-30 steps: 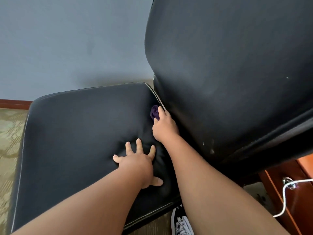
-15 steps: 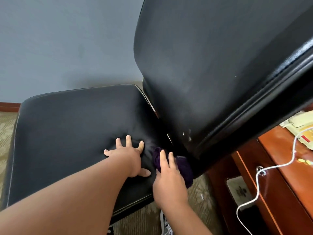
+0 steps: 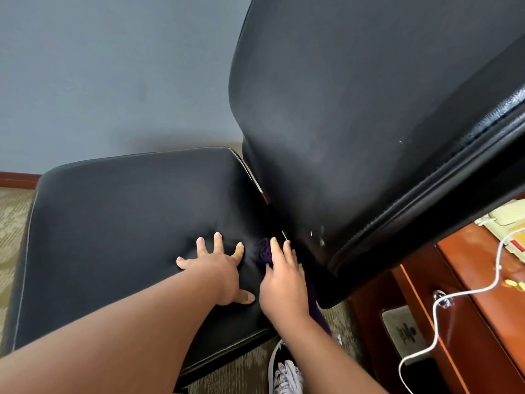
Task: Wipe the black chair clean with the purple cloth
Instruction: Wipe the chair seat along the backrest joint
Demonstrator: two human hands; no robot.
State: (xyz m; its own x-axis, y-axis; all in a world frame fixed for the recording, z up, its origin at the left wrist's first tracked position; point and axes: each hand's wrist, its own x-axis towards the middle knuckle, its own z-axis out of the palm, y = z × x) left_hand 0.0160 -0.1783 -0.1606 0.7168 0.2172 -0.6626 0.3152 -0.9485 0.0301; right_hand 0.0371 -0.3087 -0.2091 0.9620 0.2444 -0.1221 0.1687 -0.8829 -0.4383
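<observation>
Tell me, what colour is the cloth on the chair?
The cloth is dark purple; the head view shows it best, under the right hand.

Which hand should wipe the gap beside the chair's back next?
The right hand, probably: its fingers press the purple cloth right at the gap by the backrest. The left hand lies spread flat on the seat, with no cloth.

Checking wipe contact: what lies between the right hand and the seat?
The cloth, bunched under the right hand at the rear corner of the seat; the head view shows it.
</observation>
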